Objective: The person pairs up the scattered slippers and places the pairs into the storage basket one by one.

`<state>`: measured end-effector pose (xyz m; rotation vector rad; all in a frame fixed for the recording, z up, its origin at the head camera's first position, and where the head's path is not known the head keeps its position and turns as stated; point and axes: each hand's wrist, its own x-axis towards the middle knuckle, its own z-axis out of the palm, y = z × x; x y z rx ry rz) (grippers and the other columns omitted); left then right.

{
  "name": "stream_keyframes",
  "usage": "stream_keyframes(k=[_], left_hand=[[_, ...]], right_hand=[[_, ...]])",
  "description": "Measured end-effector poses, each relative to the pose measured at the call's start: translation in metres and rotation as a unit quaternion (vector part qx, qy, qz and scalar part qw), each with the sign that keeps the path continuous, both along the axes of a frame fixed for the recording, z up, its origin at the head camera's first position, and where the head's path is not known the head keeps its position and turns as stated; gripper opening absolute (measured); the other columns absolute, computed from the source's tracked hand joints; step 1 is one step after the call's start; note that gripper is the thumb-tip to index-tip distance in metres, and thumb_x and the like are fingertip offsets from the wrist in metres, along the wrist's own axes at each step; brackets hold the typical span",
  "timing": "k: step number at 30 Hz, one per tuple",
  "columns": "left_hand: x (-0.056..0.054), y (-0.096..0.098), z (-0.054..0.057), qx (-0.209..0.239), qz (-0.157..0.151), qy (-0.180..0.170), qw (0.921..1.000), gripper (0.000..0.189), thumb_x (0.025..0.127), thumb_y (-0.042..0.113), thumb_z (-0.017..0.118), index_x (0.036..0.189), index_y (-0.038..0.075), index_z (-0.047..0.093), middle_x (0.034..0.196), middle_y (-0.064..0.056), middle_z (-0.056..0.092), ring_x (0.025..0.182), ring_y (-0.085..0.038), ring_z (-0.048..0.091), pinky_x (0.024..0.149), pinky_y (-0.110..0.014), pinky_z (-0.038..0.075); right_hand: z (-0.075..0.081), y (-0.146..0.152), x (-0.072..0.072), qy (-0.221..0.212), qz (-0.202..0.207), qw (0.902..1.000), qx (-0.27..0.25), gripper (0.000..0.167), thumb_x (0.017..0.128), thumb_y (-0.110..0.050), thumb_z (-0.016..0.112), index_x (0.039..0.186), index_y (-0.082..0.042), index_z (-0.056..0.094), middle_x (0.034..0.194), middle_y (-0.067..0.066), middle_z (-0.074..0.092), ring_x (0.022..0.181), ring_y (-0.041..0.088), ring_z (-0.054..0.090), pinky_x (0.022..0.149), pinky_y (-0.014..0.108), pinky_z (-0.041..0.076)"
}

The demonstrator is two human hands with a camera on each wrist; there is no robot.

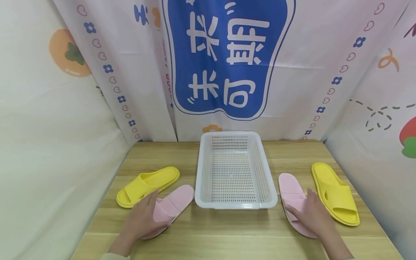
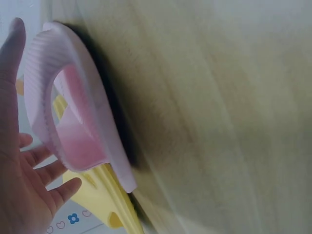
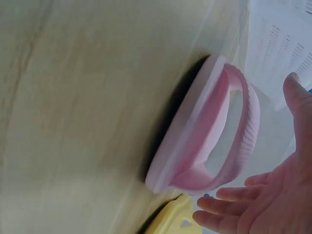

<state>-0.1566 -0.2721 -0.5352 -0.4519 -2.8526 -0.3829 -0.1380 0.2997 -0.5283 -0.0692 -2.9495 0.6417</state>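
Note:
Two pink slippers lie on the wooden table, one left of the basket [image 1: 227, 205] and one right of it. Over the strap of the left pink slipper [image 1: 182, 196] is my left hand [image 1: 140, 218], its fingers spread. The left wrist view shows the thumb and fingers apart from that slipper's strap [image 2: 41, 83]. My right hand [image 1: 314, 216] hovers at the right pink slipper [image 1: 290, 183], partly covering it. In the right wrist view its fingers are extended beside the strap [image 3: 248, 126], holding nothing.
A yellow slipper [image 1: 164, 177] lies behind the left pink one, and another yellow slipper [image 1: 342, 198] lies near the table's right edge. The white perforated basket stands mid-table. Printed cloth [image 1: 146, 108] hangs along the back and sides of the table [image 1: 227, 242].

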Motion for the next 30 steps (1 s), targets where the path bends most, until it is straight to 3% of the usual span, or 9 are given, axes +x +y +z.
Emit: stream_keyframes(k=[7, 13, 20, 30], left_hand=[[0.004, 0.002, -0.009, 0.013, 0.021, 0.001, 0.9997, 0.125, 0.053, 0.068, 0.082, 0.142, -0.007, 0.035, 0.125, -0.027, 0.054, 0.108, -0.043, 0.056, 0.091, -0.056, 0.047], [0.004, 0.005, -0.013, 0.014, 0.046, -0.014, 0.9987, 0.127, 0.051, 0.069, 0.082, 0.139, -0.009, 0.034, 0.123, -0.027, 0.054, 0.106, -0.04, 0.056, 0.087, -0.055, 0.049], [0.005, 0.008, -0.015, 0.026, 0.053, -0.008, 0.9982, 0.109, 0.046, 0.07, 0.084, 0.122, 0.0, 0.047, 0.095, -0.008, 0.054, 0.081, -0.022, 0.053, 0.069, -0.041, 0.05], [0.008, 0.014, -0.013, 0.042, 0.055, -0.008, 0.9976, 0.103, 0.046, 0.064, 0.087, 0.119, 0.001, 0.05, 0.092, -0.007, 0.053, 0.078, -0.02, 0.052, 0.066, -0.039, 0.05]], right_hand=[[-0.004, -0.006, 0.0, -0.014, -0.024, 0.9996, 0.003, 0.125, 0.076, -0.069, 0.066, 0.137, 0.027, 0.015, 0.127, 0.05, 0.032, 0.111, 0.065, 0.039, 0.089, 0.069, 0.038], [-0.009, -0.01, 0.001, 0.001, -0.036, 0.9993, 0.011, 0.125, 0.074, -0.067, 0.07, 0.135, 0.029, 0.016, 0.126, 0.051, 0.031, 0.111, 0.065, 0.039, 0.09, 0.069, 0.038], [-0.012, -0.015, 0.002, -0.009, -0.06, 0.9981, -0.015, 0.127, 0.072, -0.061, 0.076, 0.135, 0.029, 0.012, 0.126, 0.053, 0.027, 0.111, 0.067, 0.035, 0.094, 0.071, 0.032], [-0.012, -0.02, 0.004, -0.045, -0.095, 0.9941, -0.028, 0.129, 0.073, -0.062, 0.074, 0.133, 0.03, 0.007, 0.122, 0.052, 0.028, 0.107, 0.067, 0.038, 0.086, 0.071, 0.039]])
